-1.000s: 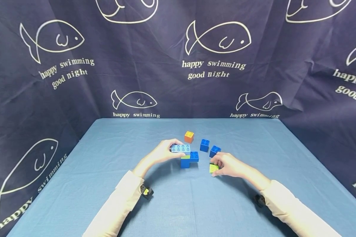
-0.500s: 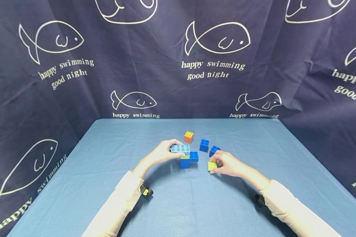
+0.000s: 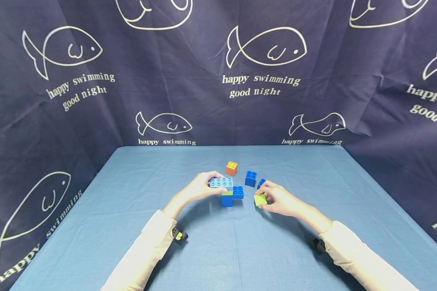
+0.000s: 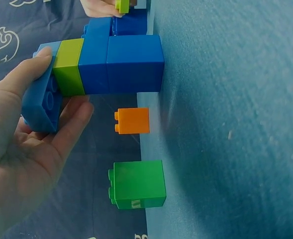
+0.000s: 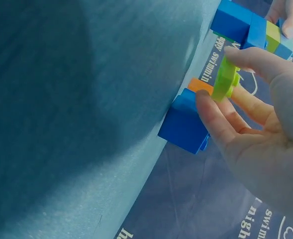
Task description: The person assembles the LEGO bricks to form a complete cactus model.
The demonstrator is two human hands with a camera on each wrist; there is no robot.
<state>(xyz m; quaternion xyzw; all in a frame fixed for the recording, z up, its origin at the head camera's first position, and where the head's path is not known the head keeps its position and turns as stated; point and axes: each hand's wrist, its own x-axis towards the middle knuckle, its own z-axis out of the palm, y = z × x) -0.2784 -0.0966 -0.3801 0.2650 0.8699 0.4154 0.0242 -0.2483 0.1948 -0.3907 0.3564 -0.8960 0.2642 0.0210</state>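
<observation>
A stack of toy building bricks (image 3: 227,200) stands on the table, with dark blue bricks at the bottom, a lime green layer (image 4: 69,67) above, and a light blue brick (image 3: 222,182) on top. My left hand (image 3: 198,187) grips that top brick between thumb and fingers. One dark blue brick (image 3: 238,191) juts out to the right of the stack. To the right, my right hand (image 3: 279,199) pinches a thin lime green brick (image 5: 226,79) between thumb and fingertips. In the right wrist view this brick is held off the table, its studs turned toward the palm.
Behind the hands sit an orange brick (image 3: 231,168) and a dark blue brick (image 3: 251,178). Another dark blue brick (image 3: 261,184) is partly covered by the right hand's fingers. A green brick (image 4: 139,184) shows in the left wrist view. A printed curtain (image 3: 218,101) hangs behind the table.
My right hand has drawn the lime green brick a little left and away from me, lifting and tilting it. The left hand and the stack have stayed put.
</observation>
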